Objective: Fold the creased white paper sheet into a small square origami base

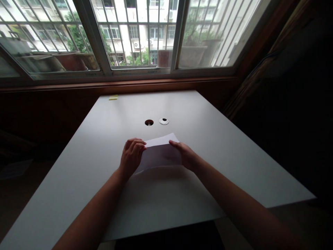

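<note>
A sheet of white paper [161, 156] is held up over the table between my two hands, with a fold running across near its top. My left hand [132, 154] grips the paper's left side, fingers curled over its upper corner. On the right side, my right hand [186, 152] pinches the paper, its thumb lying on the near face by the fold. The fingers behind the paper are hidden. Below the sheet's lower edge, a soft shadow falls on the white tabletop.
The white table [85, 156] reaches to the window [137, 34], which has bars outside. A round hole [149, 122] in the tabletop sits beside a white cable grommet [163, 121]. Yellow sticky notes [113, 97] lie at the far left corner. A dark curtain [273, 69] hangs at right.
</note>
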A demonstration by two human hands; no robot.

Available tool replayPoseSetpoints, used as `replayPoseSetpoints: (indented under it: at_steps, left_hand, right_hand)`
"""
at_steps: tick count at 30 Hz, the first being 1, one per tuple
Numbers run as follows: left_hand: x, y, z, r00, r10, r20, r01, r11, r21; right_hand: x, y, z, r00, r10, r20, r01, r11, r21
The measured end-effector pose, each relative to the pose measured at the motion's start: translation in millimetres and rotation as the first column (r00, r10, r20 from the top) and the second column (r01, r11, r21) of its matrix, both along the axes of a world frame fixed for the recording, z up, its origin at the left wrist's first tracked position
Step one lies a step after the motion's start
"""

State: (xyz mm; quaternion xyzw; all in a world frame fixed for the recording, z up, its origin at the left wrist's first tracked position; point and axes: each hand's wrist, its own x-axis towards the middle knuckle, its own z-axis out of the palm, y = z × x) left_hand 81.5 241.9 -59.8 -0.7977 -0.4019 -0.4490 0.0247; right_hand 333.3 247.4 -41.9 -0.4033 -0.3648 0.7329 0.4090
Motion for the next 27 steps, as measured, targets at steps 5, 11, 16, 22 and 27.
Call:
replayPoseSetpoints:
  at_steps: [5,11,16,22,27]
  left_hand:
    - [1,4,-3.6,0.993,-0.036,0.11,0.038,0.999,-0.02]
    - [2,6,-6.7,0.976,-0.08,0.202,0.091,0.995,-0.044]
    - [3,4,-5.1,0.961,-0.098,0.259,0.122,0.989,-0.08]
    - [7,7,-11.1,0.868,0.093,0.487,0.063,0.954,-0.294]
    - [10,10,-9.8,0.517,0.366,0.774,0.331,0.748,-0.575]
  right_hand:
    - [3,-3,9.5,0.98,0.145,-0.137,-0.161,0.98,-0.114]
    - [0,-5,9.8,0.938,0.172,-0.301,-0.248,0.94,-0.235]
    - [-1,-5,5.4,0.945,0.135,-0.297,-0.215,0.942,-0.258]
    - [7,2,8.4,0.946,0.155,-0.286,-0.213,0.959,-0.185]
    - [15,7,10.5,0.934,0.179,-0.309,-0.204,0.978,-0.051]
